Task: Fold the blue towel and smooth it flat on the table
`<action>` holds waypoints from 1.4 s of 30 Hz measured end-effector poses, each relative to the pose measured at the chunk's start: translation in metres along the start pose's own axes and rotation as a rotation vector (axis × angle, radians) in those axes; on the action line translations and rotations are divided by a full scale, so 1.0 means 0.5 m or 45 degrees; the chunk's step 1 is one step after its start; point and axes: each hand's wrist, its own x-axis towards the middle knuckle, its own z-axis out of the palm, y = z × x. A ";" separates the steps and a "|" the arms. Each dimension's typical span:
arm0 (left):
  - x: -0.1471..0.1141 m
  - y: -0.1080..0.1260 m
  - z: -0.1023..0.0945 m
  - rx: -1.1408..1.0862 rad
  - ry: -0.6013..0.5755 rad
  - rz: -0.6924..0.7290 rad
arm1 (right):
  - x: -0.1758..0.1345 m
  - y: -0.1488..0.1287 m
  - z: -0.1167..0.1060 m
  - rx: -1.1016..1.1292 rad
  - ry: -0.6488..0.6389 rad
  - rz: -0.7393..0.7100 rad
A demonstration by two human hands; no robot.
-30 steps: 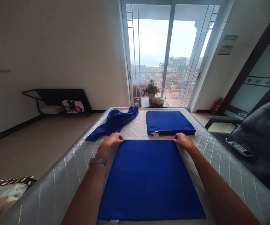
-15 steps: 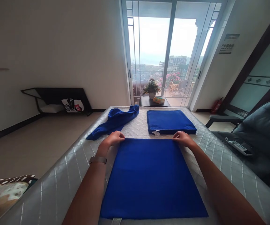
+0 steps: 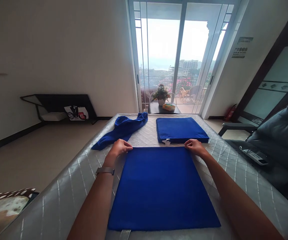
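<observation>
A flat blue cloth cover (image 3: 162,190) lies spread on the quilted mattress (image 3: 66,186), with a pale tag at its near left edge. My left hand (image 3: 120,147) pinches its far left corner between thumb and fingers. At the far right corner, my right hand (image 3: 195,146) pinches the fabric in the same way. Just beyond the right hand is a neat stack of folded blue covers (image 3: 182,129) with white tags at its near side. A crumpled blue cloth (image 3: 124,130) rests past my left hand.
To the right stands a dark leather armchair (image 3: 278,136) with a white device (image 3: 253,156) on its seat. Past the mattress, a small black table (image 3: 156,109) bears a potted plant (image 3: 161,95) before the glass door. A patterned bag (image 3: 76,113) leans by the left wall.
The near edge of the spread cover has shifted slightly farther from me. Both hands keep their pinch on the far corners.
</observation>
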 end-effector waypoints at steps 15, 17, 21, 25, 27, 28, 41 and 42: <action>0.030 -0.024 0.013 -0.086 0.020 0.042 | 0.006 0.002 0.026 -0.178 0.146 -0.044; 0.032 -0.027 0.018 -0.077 0.051 0.049 | 0.006 0.003 0.028 -0.198 0.158 -0.044; 0.029 -0.026 0.027 -0.031 0.118 0.055 | 0.004 0.003 0.040 -0.238 0.209 -0.049; 0.024 -0.016 0.030 0.047 0.154 0.071 | 0.003 0.005 0.059 -0.275 0.279 -0.069; 0.021 -0.009 0.032 0.102 0.176 0.074 | 0.001 0.006 0.065 -0.283 0.299 -0.081; 0.019 -0.006 0.033 0.133 0.187 0.074 | 0.000 0.005 0.066 -0.296 0.306 -0.086; -0.018 0.091 0.062 0.410 0.153 0.265 | -0.056 -0.091 0.098 -0.689 -0.009 -0.198; -0.021 0.099 0.073 0.404 0.085 0.339 | -0.058 -0.093 0.107 -0.697 -0.074 -0.181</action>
